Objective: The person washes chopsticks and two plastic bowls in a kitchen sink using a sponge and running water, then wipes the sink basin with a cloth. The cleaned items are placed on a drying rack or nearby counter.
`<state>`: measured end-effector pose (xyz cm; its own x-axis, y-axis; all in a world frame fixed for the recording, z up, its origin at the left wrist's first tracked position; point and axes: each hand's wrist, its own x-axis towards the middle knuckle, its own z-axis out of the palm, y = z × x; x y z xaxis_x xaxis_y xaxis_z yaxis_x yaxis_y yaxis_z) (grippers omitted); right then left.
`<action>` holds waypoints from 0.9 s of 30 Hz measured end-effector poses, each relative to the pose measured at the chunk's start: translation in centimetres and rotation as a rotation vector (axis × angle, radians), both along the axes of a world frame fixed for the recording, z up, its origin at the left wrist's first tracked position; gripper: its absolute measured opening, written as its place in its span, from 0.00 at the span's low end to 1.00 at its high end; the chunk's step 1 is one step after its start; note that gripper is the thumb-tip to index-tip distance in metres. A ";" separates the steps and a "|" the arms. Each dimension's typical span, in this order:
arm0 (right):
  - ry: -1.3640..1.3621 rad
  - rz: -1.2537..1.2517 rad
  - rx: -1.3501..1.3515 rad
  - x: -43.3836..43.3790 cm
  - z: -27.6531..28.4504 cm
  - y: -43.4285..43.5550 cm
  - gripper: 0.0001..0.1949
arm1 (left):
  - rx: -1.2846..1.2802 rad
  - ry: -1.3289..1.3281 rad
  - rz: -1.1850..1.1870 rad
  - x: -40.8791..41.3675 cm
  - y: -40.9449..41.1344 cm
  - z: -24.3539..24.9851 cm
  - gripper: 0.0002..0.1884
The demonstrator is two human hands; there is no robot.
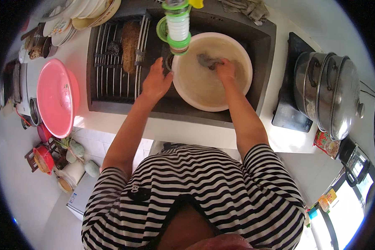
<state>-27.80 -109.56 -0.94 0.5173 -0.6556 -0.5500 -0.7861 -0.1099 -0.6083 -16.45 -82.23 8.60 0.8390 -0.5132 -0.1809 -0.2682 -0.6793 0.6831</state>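
My right hand (226, 69) grips a dark grey cloth (206, 60) in a white basin (213, 108). Cloudy water fills the basin, and part of the cloth lies beneath its surface. To the left of the basin, my left hand (157, 78) hovers over the dark sink (162, 108) with its fingers apart and nothing in it. Its thumb comes close to the basin's rim; whether they touch I cannot tell. Above the basin's far left side hangs a green and white faucet extension (178, 29).
Across the sink's left part lies a metal rack (114, 82) with a brown loofah (130, 47) and a scouring ball (114, 48). A pink basin (55, 98) stands left. At right, a steamer pot (328, 90) sits on an induction cooker (290, 111). Dishes (64, 34) are stacked far left.
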 end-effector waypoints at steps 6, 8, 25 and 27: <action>-0.765 -1.020 0.293 2.3 4.3 -0.5 0.19 | 0.294 0.458 -0.170 2.8 -6.3 1.0 0.41; -0.913 -1.022 0.340 4.9 2.2 -1.2 0.18 | 0.271 0.439 -0.225 2.9 -6.7 0.8 0.42; 0.465 1.295 -0.485 -5.8 1.2 -3.3 0.16 | -0.070 0.617 -0.076 1.7 -4.6 -2.2 0.41; 0.290 1.054 -0.581 -4.0 -1.6 -4.5 0.16 | -0.117 0.547 -0.056 1.5 -4.7 -2.8 0.36</action>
